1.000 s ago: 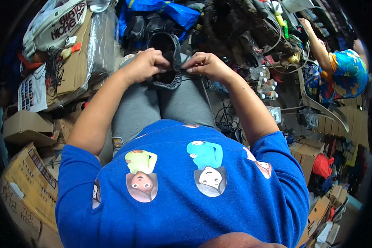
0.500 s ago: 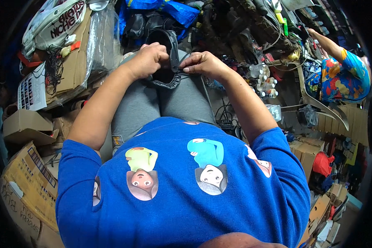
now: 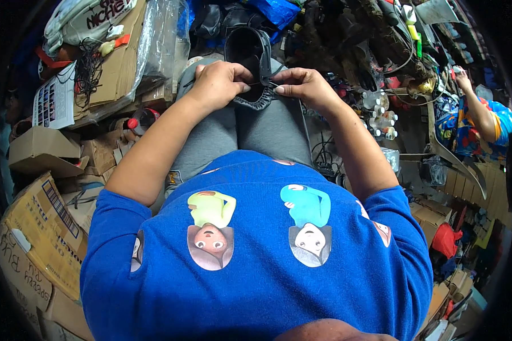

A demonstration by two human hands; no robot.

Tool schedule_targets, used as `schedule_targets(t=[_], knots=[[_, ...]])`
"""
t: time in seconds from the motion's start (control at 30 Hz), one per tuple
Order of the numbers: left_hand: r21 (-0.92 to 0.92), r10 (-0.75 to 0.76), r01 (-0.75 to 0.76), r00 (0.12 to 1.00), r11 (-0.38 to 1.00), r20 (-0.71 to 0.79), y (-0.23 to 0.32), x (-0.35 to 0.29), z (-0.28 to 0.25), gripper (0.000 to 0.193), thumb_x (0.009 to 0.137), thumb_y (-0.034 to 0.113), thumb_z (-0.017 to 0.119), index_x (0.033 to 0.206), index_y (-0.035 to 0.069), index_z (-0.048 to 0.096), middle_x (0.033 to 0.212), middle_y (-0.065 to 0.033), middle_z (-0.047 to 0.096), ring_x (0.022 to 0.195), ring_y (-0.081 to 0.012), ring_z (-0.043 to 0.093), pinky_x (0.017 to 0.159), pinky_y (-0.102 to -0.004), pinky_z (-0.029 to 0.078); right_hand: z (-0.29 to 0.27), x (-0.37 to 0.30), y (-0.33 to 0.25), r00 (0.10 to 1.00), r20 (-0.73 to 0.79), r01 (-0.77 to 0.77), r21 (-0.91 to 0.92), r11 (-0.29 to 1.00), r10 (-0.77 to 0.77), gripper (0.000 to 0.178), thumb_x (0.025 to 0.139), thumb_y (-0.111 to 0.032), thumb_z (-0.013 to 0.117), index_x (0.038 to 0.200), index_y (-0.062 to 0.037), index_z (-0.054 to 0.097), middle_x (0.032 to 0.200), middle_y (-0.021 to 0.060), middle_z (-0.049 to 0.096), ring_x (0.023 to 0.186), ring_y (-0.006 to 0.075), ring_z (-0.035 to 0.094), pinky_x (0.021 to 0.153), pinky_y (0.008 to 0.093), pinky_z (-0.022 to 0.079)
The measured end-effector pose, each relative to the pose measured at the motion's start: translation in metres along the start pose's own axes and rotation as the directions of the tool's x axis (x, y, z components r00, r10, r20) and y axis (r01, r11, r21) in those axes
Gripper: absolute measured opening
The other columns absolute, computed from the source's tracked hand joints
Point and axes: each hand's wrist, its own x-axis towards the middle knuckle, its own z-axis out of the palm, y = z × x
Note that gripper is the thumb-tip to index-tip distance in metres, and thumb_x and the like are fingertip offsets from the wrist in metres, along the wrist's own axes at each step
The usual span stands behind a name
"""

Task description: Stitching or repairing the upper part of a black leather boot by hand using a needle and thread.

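Note:
A black shoe upper (image 3: 257,103) with a gathered near edge rests over my grey-clad thighs, its dark hollow facing up. A black strap-like band runs along its right side. My left hand (image 3: 221,82) is at the left of the opening, thumb and forefinger closed on what looks like a thin thread. On the other side, my right hand (image 3: 307,86) pinches a thin strand close to the band; whether a needle is on it is too small to tell. A loose dark end sticks up by the right fingertips.
Cardboard boxes (image 3: 45,150) and flattened cardboard (image 3: 116,62) lie at my left. Small clear bottles (image 3: 381,119) stand to the right, near a curved metal blade (image 3: 461,159). Another person's colourful sleeve (image 3: 500,125) shows at far right. A blue bag (image 3: 276,17) lies ahead.
My left hand has come off the upper's raised side and turned, pinching inside the opening. My right hand still pinches by the band. The whole view has shifted slightly.

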Motion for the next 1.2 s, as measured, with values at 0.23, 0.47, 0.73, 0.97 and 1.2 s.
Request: schedule_targets(t=[0.23, 0.47, 0.73, 0.97, 1.2], knots=[[-0.045, -0.054, 0.058, 0.995, 0.997, 0.086, 0.002, 0.020, 0.012, 0.024, 0.073, 0.007, 0.071, 0.097, 0.007, 0.065, 0.087, -0.0014, 0.068, 0.083, -0.0086, 0.061, 0.069, -0.0230, 0.042, -0.001, 0.006, -0.007, 0.999, 0.018, -0.041, 0.051, 0.998, 0.041, 0.028, 0.079, -0.007, 0.072, 0.106, -0.0023, 0.064, 0.089, 0.0009, 0.066, 0.079, 0.0071, 0.061, 0.074, 0.0214, 0.050], [-0.089, 0.080, -0.073, 0.994, 0.993, 0.077, -0.005, 0.029, 0.030, 0.023, 0.071, 0.012, 0.068, 0.094, 0.009, 0.066, 0.090, -0.0101, 0.069, 0.091, -0.0274, 0.065, 0.082, -0.0406, 0.046, -0.006, 0.016, -0.018, 0.991, 0.040, -0.116, -0.177, 0.977, 0.125, 0.017, 0.077, -0.008, 0.074, 0.091, -0.0039, 0.066, 0.080, -0.0018, 0.064, 0.071, 0.0057, 0.056, 0.067, 0.0210, 0.045], [0.164, 0.158, -0.160, 0.987, 0.973, 0.025, 0.018, 0.002, 0.000, 0.009, 0.073, 0.014, 0.064, 0.080, 0.015, 0.069, 0.080, -0.0070, 0.067, 0.091, -0.0284, 0.058, 0.084, -0.0454, 0.035, 0.001, 0.015, -0.020, 0.991, 0.132, -0.001, -0.191, 0.982, 0.027, 0.009, 0.079, -0.007, 0.072, 0.080, -0.0038, 0.064, 0.074, -0.0035, 0.062, 0.068, 0.0053, 0.056, 0.066, 0.0211, 0.046], [0.284, 0.292, -0.268, 0.955, 0.920, -0.044, 0.007, -0.020, -0.004, 0.009, 0.077, 0.021, 0.067, 0.082, 0.014, 0.069, 0.079, -0.0045, 0.067, 0.092, -0.0265, 0.055, 0.079, -0.0444, 0.034, -0.016, -0.001, -0.022, 0.986, 0.134, -0.091, -0.096, 0.991, 0.104, 0.010, 0.082, -0.011, 0.070, 0.082, -0.0053, 0.062, 0.076, -0.0045, 0.060, 0.069, 0.0042, 0.053, 0.065, 0.0198, 0.043], [0.209, 0.175, -0.199, 0.976, 0.957, 0.126, 0.012, -0.011, 0.000, 0.013, 0.080, 0.014, 0.060, 0.091, 0.009, 0.064, 0.088, -0.0112, 0.064, 0.090, -0.0348, 0.057, 0.077, -0.0448, 0.042, -0.014, -0.006, -0.013, 0.990, 0.138, 0.028, -0.027, 0.999, -0.024, 0.010, 0.083, -0.011, 0.069, 0.082, -0.0049, 0.061, 0.077, -0.0050, 0.057, 0.072, 0.0048, 0.052, 0.065, 0.0208, 0.041]])
